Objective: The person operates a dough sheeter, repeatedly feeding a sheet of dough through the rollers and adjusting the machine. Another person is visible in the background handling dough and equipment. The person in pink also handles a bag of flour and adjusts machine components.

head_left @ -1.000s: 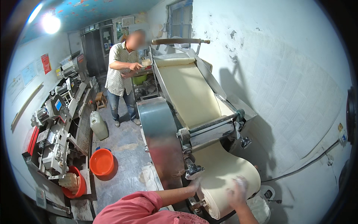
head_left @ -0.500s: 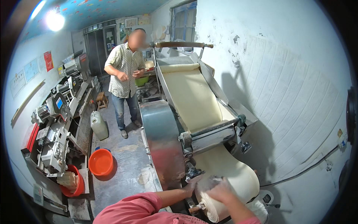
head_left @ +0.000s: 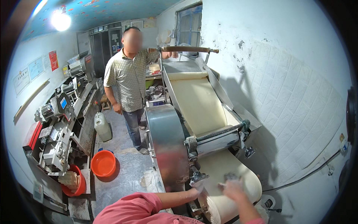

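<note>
A wide pale dough sheet (head_left: 199, 102) runs down the sloping metal bed of a roller machine, and below the rollers it winds into a thick roll (head_left: 242, 183) in front of me. My left hand (head_left: 194, 192) is at the roll's left end, right beside a metal handwheel (head_left: 197, 178); its fingers are mostly hidden. Over the top of the roll is my right hand (head_left: 233, 188), its fingers smeared by motion. A blurred greyish patch shows just beyond those fingers, and I cannot make out what it is.
A rounded metal guard (head_left: 166, 138) flanks the rollers on the left. Another person (head_left: 128, 80) stands beyond it, one hand near the wooden bar (head_left: 190, 49). On the floor are an orange basin (head_left: 103, 163) and a plastic jerrycan (head_left: 102, 127). Machinery (head_left: 56, 149) lines the left wall.
My right hand has moved from the roll's left end rightward and up over its top. My left hand stays near the handwheel. The other person has come nearer and stretched an arm toward the bar.
</note>
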Demonstrator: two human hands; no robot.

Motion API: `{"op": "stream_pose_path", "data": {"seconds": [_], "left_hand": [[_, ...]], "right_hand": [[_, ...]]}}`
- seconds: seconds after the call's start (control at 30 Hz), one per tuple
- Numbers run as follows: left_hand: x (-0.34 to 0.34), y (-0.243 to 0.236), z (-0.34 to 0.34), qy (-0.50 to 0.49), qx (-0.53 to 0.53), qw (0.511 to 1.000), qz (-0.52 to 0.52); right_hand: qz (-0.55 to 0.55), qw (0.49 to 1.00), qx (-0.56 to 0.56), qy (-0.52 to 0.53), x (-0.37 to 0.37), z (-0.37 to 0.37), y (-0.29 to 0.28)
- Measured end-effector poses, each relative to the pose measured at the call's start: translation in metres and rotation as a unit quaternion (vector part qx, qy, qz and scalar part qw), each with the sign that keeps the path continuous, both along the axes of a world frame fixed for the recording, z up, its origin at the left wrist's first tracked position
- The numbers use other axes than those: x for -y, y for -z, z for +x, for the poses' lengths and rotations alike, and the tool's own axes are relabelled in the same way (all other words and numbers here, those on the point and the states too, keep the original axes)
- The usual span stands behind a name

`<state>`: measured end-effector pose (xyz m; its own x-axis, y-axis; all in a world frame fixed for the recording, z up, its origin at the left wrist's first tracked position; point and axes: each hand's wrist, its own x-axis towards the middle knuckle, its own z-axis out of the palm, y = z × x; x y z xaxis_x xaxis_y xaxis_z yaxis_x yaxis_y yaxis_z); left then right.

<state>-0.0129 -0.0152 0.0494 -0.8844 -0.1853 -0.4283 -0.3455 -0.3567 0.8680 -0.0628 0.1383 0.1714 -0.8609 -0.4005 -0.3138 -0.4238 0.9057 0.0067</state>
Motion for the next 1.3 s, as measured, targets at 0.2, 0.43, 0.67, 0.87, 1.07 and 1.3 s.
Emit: {"op": "stream_pose_path", "data": {"seconds": [0.2,0.43,0.67,0.87,1.07,1.3], "left_hand": [[0.005,0.081,-0.019,0.012,0.004,0.996,0.091],[0.004,0.131,-0.031,0.054,0.044,0.991,0.113],[-0.006,0.093,-0.014,0.05,-0.12,0.991,0.025],[0.024,0.142,-0.035,0.034,0.046,0.989,0.136],[0.0,0.078,-0.02,0.008,0.025,0.99,0.137],[0.002,0.124,-0.028,0.017,0.029,0.996,0.079]], "right_hand": [[-0.079,0.985,-0.061,-0.138,0.009,0.048,0.02],[-0.087,0.98,-0.058,-0.167,0.008,0.057,0.016],[-0.274,0.931,-0.21,-0.115,-0.036,0.044,0.015],[-0.234,0.938,-0.211,0.147,-0.166,0.059,0.02],[-0.096,0.99,-0.058,0.08,-0.279,0.098,0.118],[-0.11,0.981,0.068,0.145,-0.24,0.111,0.091]]}}
